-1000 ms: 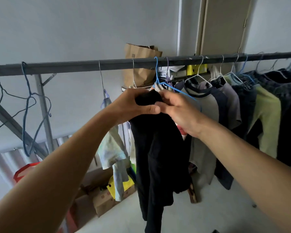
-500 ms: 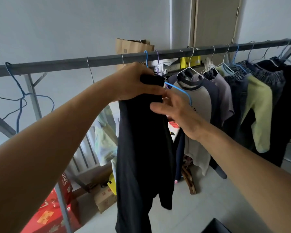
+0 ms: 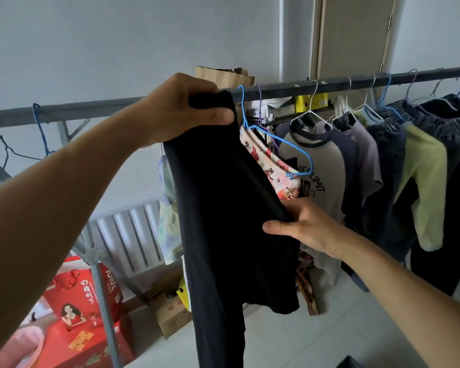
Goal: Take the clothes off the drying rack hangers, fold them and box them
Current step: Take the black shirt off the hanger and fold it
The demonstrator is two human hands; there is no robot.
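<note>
Head view shows the black garment (image 3: 231, 208) off its hanger and clear of the rail (image 3: 356, 82), hanging in the air in front of the rack. The left hand (image 3: 186, 107) grips its top edge, fingers curled over the cloth and thumb pressed against it, just beside the rail. The right hand (image 3: 303, 224) pinches the garment's right edge lower down, thumb on the front and fingers behind.

A bare blue hanger (image 3: 276, 139) hangs on the rail just right of the left hand, so this piece looks freed. It is not yet folded; it hangs at full length.

Much is left, as I judge it. A patterned piece (image 3: 266, 160) hangs right behind the blue hanger, then a grey printed tee (image 3: 322, 166), dark jeans (image 3: 391, 160), a yellow-green top (image 3: 425, 181) and more dark clothes toward the right end, all on hangers. A pale garment (image 3: 168, 208) hangs behind the black one.

No folded pile shows. Which box is meant for the clothes I cannot tell; a red carton (image 3: 77, 301) stands on the floor at lower left.
</note>
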